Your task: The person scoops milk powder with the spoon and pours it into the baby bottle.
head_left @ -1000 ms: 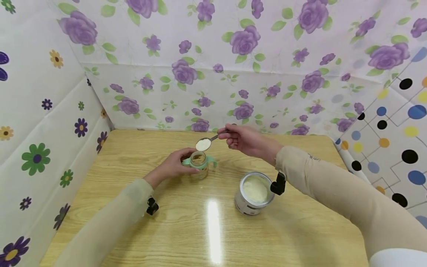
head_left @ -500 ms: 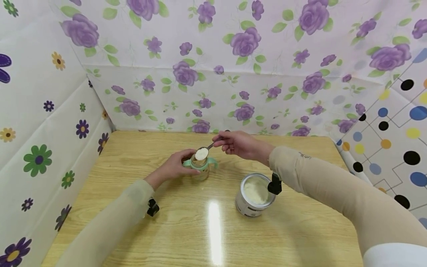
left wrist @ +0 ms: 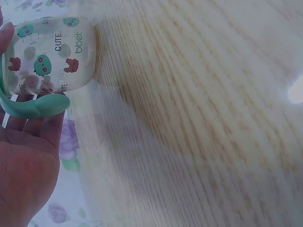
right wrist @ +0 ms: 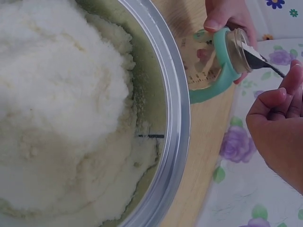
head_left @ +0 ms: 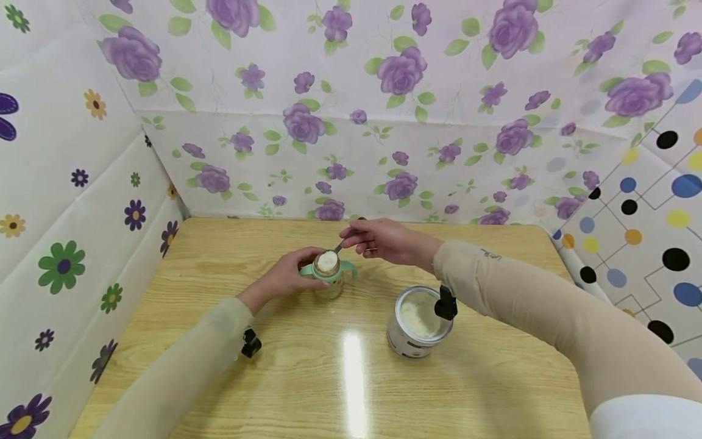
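My left hand (head_left: 287,274) grips a clear baby bottle (left wrist: 52,56) around its neck. Mint-green handles (head_left: 348,267) stick out from a ring there, and the bottle's side bears small cartoon prints. Between thumb and fingers, my right hand (head_left: 390,239) pinches a dark metal spoon (right wrist: 255,61). White powder (head_left: 328,261) heaps in the spoon's bowl, which sits right at the bottle's uncapped mouth. To the right, nearer me, stands a lidless can (head_left: 404,341) holding pale powder (right wrist: 61,94).
All this is on a wooden table (head_left: 274,378) with a bright glare streak. Flower-printed sheets (head_left: 307,122) rise behind and at the left, and a dotted sheet (head_left: 631,231) at the right. The can stands below my right forearm.
My right hand has moved left and slightly down, bringing the powder-filled spoon from above and behind the bottle to its mouth. The left hand and can stay about where they were.
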